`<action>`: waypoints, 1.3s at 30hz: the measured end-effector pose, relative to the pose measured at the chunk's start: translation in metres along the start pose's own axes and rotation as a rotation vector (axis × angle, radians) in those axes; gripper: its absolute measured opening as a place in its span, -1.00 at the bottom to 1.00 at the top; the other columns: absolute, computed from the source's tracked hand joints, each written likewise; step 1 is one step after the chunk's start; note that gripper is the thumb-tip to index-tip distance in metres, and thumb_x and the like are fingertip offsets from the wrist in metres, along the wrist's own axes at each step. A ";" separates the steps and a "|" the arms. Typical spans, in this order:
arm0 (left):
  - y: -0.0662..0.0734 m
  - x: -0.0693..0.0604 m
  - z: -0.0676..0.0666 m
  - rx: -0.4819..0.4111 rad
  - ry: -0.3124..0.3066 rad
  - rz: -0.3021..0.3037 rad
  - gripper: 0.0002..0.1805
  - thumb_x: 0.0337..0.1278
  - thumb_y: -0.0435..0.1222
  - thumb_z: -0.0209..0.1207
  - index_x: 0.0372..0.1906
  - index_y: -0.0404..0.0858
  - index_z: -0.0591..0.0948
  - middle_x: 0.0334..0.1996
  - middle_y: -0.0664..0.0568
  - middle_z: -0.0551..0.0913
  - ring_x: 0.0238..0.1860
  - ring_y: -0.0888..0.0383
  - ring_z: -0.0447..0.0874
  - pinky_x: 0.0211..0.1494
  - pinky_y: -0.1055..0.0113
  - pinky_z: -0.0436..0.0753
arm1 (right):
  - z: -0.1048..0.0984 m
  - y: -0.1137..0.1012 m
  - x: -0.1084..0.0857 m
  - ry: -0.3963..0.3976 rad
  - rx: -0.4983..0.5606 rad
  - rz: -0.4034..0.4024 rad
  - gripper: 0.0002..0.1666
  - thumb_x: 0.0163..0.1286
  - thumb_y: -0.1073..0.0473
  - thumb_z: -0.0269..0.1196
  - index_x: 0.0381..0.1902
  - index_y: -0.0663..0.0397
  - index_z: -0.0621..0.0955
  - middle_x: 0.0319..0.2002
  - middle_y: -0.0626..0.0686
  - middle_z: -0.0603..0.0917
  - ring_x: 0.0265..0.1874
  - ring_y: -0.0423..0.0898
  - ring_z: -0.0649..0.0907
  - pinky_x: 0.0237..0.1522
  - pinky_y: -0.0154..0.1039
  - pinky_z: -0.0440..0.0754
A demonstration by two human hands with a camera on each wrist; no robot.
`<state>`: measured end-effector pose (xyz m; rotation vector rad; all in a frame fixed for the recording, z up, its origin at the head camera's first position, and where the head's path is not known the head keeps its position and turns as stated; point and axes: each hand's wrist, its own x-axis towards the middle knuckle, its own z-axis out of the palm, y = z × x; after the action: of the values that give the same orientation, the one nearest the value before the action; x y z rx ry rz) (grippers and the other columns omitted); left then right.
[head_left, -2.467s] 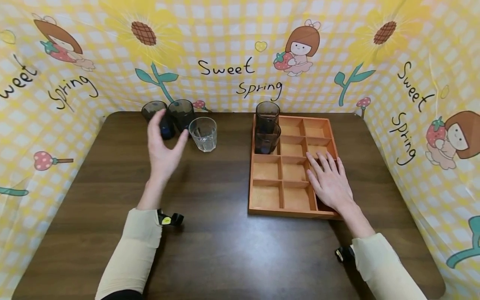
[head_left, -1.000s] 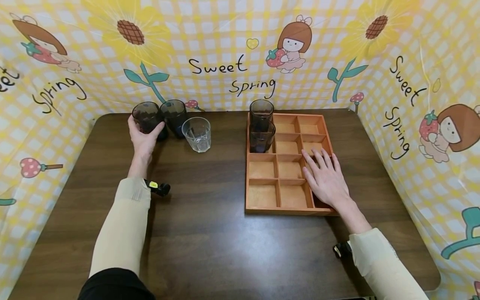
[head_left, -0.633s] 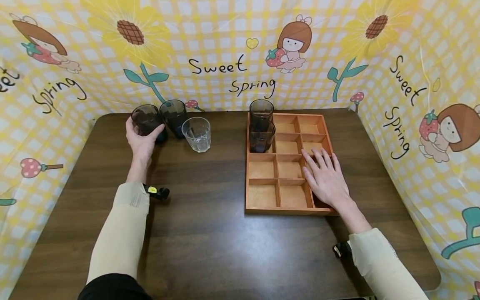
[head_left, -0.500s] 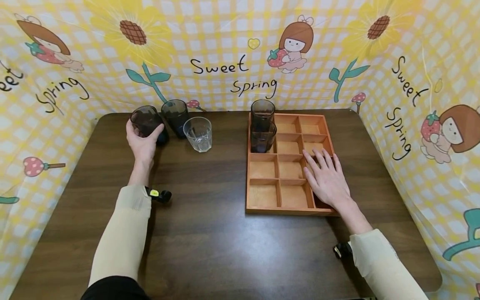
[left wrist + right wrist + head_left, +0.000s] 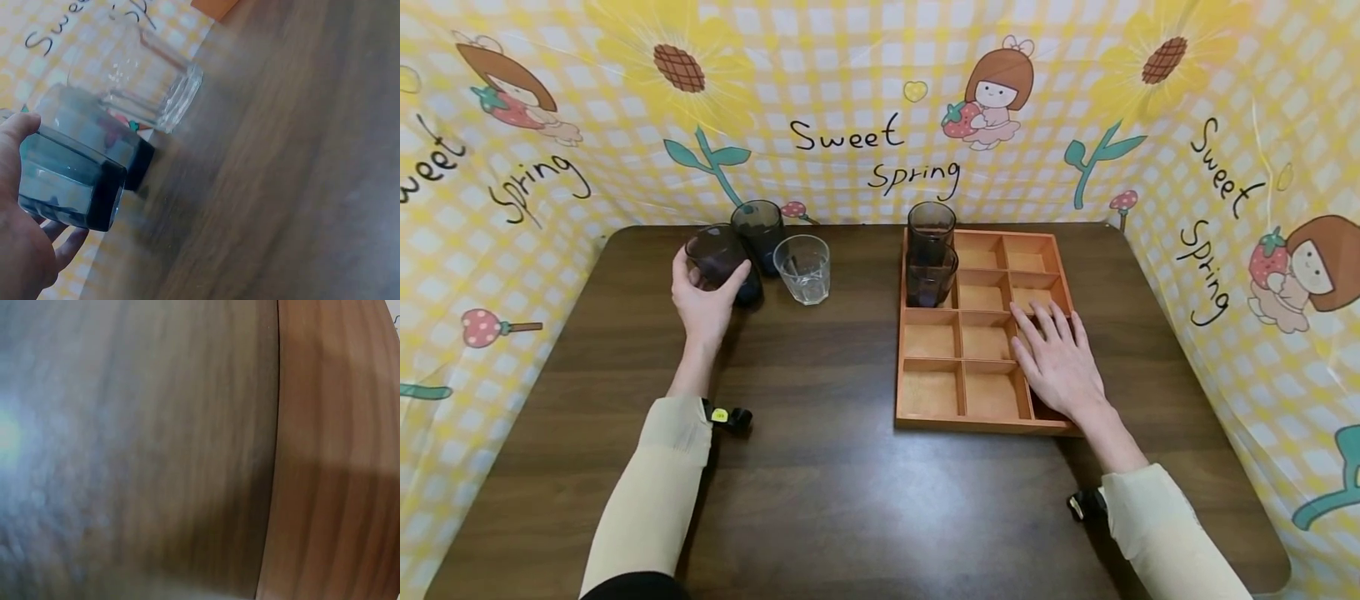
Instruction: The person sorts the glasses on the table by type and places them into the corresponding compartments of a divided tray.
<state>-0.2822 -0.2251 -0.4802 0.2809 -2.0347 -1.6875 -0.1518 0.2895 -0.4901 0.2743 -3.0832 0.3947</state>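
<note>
My left hand [image 5: 703, 308] grips a dark smoky drinking glass [image 5: 718, 254], thumb on its right side and fingers round the left. In the left wrist view this glass [image 5: 69, 181] is tilted, and its base seems to be off the table. Just behind it stands a second dark glass [image 5: 758, 229], with a clear glass [image 5: 805, 271] to the right. My right hand [image 5: 1060, 362] rests, fingers spread, on the right side of a wooden compartment tray [image 5: 992, 426]. Two dark glasses, a rear one [image 5: 931, 227] and a nearer one [image 5: 932, 279], stand in the tray's left column.
The dark wooden table [image 5: 827, 475] carries everything. A yellow checked cloth [image 5: 842, 75] with printed figures closes off the back and both sides, close behind the glasses. The right wrist view shows only the tabletop and the tray's outer wall [image 5: 331, 450].
My left hand first reached in with spread fingers, then took hold of the leftmost dark glass. Lately that glass has come nearer and a little to the right. My right hand stays on the tray.
</note>
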 end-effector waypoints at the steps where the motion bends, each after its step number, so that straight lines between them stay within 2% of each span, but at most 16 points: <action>1: 0.002 -0.003 0.000 0.009 -0.001 0.005 -0.08 0.10 -0.13 0.63 0.57 0.04 0.47 0.28 0.04 0.69 0.17 0.26 0.69 0.19 0.48 0.60 | 0.000 0.000 0.000 0.001 0.000 0.000 -0.27 0.84 -0.15 -0.14 0.81 -0.12 0.15 0.77 0.26 0.14 0.76 0.35 0.05 0.75 0.40 -0.20; 7: 0.013 -0.020 -0.003 0.032 -0.016 0.027 -0.08 0.13 -0.12 0.62 0.59 0.04 0.46 0.30 -0.05 0.71 0.16 0.26 0.70 0.15 0.50 0.62 | -0.001 0.000 -0.001 0.004 0.002 -0.003 -0.27 0.84 -0.16 -0.15 0.81 -0.12 0.15 0.76 0.27 0.15 0.76 0.36 0.05 0.75 0.41 -0.20; 11: 0.016 -0.029 -0.002 0.026 -0.014 0.056 -0.10 0.14 -0.20 0.61 0.58 -0.01 0.46 0.29 0.00 0.70 0.11 0.32 0.69 0.07 0.51 0.62 | -0.001 0.000 -0.001 0.003 0.002 -0.008 -0.27 0.84 -0.15 -0.15 0.81 -0.12 0.14 0.76 0.28 0.15 0.76 0.37 0.05 0.75 0.41 -0.20; 16: 0.023 -0.045 0.002 -0.003 0.010 0.098 -0.11 0.11 -0.34 0.61 0.57 -0.16 0.48 0.12 0.14 0.71 0.01 0.42 0.69 0.03 0.56 0.61 | -0.001 0.001 -0.001 0.006 -0.004 -0.009 -0.28 0.84 -0.15 -0.16 0.81 -0.12 0.14 0.77 0.28 0.14 0.75 0.37 0.06 0.75 0.41 -0.19; 21: 0.047 -0.069 0.006 -0.023 0.009 0.184 -0.14 0.07 -0.42 0.60 0.52 -0.31 0.51 -0.10 0.37 0.70 -0.10 0.50 0.70 -0.07 0.57 0.63 | 0.000 0.001 -0.002 0.013 0.003 -0.011 -0.28 0.84 -0.16 -0.15 0.80 -0.11 0.16 0.76 0.28 0.15 0.75 0.37 0.07 0.75 0.42 -0.19; 23: 0.057 -0.077 0.007 -0.019 0.002 0.224 -0.15 0.06 -0.42 0.60 0.50 -0.34 0.52 -0.14 0.40 0.71 -0.13 0.52 0.69 -0.10 0.57 0.62 | 0.000 0.001 -0.001 0.016 0.005 -0.012 -0.28 0.84 -0.16 -0.15 0.80 -0.11 0.16 0.76 0.28 0.15 0.75 0.37 0.08 0.74 0.42 -0.19; 25: 0.063 -0.084 0.008 -0.005 -0.009 0.264 -0.16 0.06 -0.43 0.60 0.49 -0.36 0.52 -0.14 0.31 0.75 -0.15 0.53 0.68 -0.10 0.58 0.61 | 0.001 0.001 -0.001 0.018 0.006 -0.013 -0.28 0.84 -0.15 -0.15 0.80 -0.11 0.16 0.76 0.28 0.15 0.75 0.37 0.07 0.74 0.42 -0.19; 28: 0.070 -0.092 0.010 0.011 -0.039 0.327 -0.17 0.03 -0.46 0.60 0.46 -0.43 0.52 -0.11 -0.06 0.83 -0.16 0.55 0.67 -0.08 0.58 0.60 | 0.001 0.001 -0.001 0.020 0.004 -0.013 -0.28 0.84 -0.16 -0.15 0.80 -0.11 0.16 0.76 0.28 0.16 0.75 0.37 0.08 0.74 0.43 -0.18; 31: 0.073 -0.098 0.012 0.021 -0.070 0.379 -0.17 0.01 -0.49 0.61 0.43 -0.49 0.52 -0.08 -0.40 0.82 -0.18 0.59 0.65 -0.07 0.59 0.59 | 0.001 0.001 0.000 0.024 0.003 -0.014 -0.28 0.84 -0.16 -0.15 0.80 -0.11 0.16 0.75 0.28 0.17 0.75 0.37 0.08 0.74 0.43 -0.18; 33: 0.075 -0.102 0.014 0.021 -0.086 0.399 -0.17 -0.01 -0.50 0.62 0.42 -0.50 0.53 -0.06 -0.47 0.80 -0.17 0.61 0.65 -0.06 0.59 0.59 | 0.001 0.001 0.000 0.026 0.005 -0.014 -0.28 0.84 -0.15 -0.15 0.80 -0.11 0.17 0.75 0.28 0.17 0.75 0.37 0.08 0.74 0.43 -0.17; 37: 0.075 -0.109 0.020 0.025 -0.116 0.422 -0.16 -0.04 -0.50 0.63 0.41 -0.51 0.53 -0.08 -0.47 0.81 -0.17 0.64 0.65 -0.05 0.59 0.58 | 0.001 0.001 -0.001 0.023 0.010 -0.012 -0.28 0.84 -0.15 -0.15 0.80 -0.12 0.16 0.75 0.28 0.17 0.75 0.37 0.08 0.74 0.42 -0.18; 39: 0.070 -0.110 0.024 0.033 -0.133 0.422 -0.14 -0.06 -0.49 0.64 0.42 -0.47 0.53 -0.06 -0.43 0.82 -0.15 0.64 0.65 -0.04 0.60 0.57 | 0.001 0.001 -0.001 0.020 0.010 -0.010 -0.28 0.84 -0.15 -0.15 0.80 -0.12 0.16 0.76 0.28 0.16 0.75 0.37 0.07 0.74 0.42 -0.18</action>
<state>-0.1880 -0.1399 -0.4408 -0.2435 -2.0378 -1.4403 -0.1512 0.2906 -0.4919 0.2844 -3.0600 0.4108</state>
